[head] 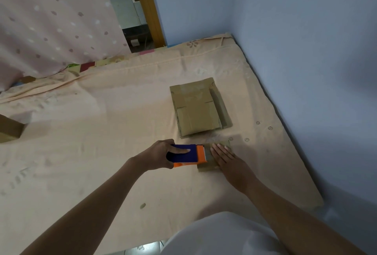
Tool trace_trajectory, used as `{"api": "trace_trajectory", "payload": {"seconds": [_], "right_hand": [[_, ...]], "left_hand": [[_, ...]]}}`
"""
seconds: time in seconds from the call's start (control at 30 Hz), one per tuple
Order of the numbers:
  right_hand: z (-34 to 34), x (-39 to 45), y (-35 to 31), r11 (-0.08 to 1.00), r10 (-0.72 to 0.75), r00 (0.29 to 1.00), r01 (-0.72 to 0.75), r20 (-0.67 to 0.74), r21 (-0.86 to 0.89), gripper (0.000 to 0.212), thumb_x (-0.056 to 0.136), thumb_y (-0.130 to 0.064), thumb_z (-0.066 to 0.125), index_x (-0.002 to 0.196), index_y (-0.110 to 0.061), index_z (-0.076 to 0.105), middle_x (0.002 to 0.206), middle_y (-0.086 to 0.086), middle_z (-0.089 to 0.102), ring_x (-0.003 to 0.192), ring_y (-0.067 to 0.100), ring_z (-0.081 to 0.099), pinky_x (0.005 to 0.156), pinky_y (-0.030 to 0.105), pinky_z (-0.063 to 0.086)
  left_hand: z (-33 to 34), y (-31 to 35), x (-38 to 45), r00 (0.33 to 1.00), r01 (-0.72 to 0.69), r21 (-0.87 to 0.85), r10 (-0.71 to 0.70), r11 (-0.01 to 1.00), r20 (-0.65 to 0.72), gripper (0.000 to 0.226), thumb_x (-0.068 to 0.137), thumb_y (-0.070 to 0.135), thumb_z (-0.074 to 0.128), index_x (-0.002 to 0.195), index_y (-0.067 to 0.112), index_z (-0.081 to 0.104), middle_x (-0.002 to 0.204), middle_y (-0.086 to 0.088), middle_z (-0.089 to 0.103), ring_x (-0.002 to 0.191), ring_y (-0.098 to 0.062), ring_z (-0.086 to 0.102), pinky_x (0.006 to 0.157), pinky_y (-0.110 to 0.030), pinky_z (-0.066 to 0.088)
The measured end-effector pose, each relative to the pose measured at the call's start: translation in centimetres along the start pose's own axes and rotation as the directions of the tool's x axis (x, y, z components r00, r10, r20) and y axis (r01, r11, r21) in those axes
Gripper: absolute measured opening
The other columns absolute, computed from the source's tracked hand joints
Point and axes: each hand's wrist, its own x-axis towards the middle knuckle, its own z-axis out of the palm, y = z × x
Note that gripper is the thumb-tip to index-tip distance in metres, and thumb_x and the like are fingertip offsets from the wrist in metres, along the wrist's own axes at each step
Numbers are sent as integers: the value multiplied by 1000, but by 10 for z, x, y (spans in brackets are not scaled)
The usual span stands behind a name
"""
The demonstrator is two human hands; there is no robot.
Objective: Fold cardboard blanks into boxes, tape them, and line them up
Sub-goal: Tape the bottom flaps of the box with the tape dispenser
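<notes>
Here we should keep the right hand point(225, 159) pressing flat on the small box point(210, 166) while our left hand point(163, 153), gripping the tape dispenser point(186, 155), runs straight along the seam.

Home bedroom, sheeted mattress point(122, 112), spotted curtain point(51, 20), blue wall point(285, 20)

Blank stack point(201, 108) on mattress point(102, 132), behind small box point(212, 161); dispenser point(186, 155) left of it

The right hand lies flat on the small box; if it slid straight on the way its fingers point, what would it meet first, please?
Probably the stack of flat cardboard blanks just beyond the small box. The right hand points up-left towards its near edge, though depth is hard to judge.
</notes>
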Motion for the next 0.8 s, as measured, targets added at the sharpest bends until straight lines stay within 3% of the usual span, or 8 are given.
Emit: {"api": "trace_trajectory", "payload": {"seconds": [0.1, 0.27, 0.53, 0.7, 0.8], "right_hand": [[-5, 0, 0, 1000, -2, 1000, 2, -2, 12, 59, 102, -30, 23, 155, -6, 30, 161, 11, 31, 148, 25, 31, 120, 40, 29], [-7, 1, 2, 1000, -5, 1000, 5, 3, -6, 58, 103, -31, 24, 155, -4, 31, 161, 11, 31, 149, 24, 30, 121, 38, 14], [-7, -1, -7, 1000, 5, 1000, -5, 5, 11, 62, 106, -37, 17, 158, -3, 13, 166, 12, 10, 154, 26, 11, 121, 41, 8], [-12, 17, -33, 998, -51, 998, 53, -44, 31, 58, 105, -35, 25, 153, -2, 34, 159, 13, 36, 149, 23, 26, 120, 37, 12], [-9, 17, -39, 994, -50, 998, 54, -37, 96, 57, 105, -34, 25, 155, -6, 29, 160, 11, 34, 150, 21, 23, 121, 36, 11]], "left_hand": [[-2, -3, -3, 1000, -10, 15, 10, 1000, -10, 72, 83, 15, 74, 142, 44, 47, 112, 11, 47, 100, -9, 48, 71, -6, 36], [-12, -15, -16, 999, 40, 95, -41, 995, 5, 70, 84, 17, 75, 144, 38, 46, 113, 10, 47, 102, -9, 45, 78, -15, 39], [4, -6, -13, 996, 77, 57, -74, 995, -44, 67, 82, 14, 73, 142, 36, 51, 106, 8, 46, 96, -11, 46, 76, -19, 39], [9, -6, -13, 994, 91, 19, -89, 996, -67, 67, 81, 12, 75, 141, 33, 53, 106, 8, 47, 97, -11, 47, 76, -19, 41], [10, -7, -13, 993, 98, 12, -96, 995, -73, 67, 81, 11, 74, 140, 35, 53, 105, 8, 47, 96, -11, 47, 75, -19, 40]]}}
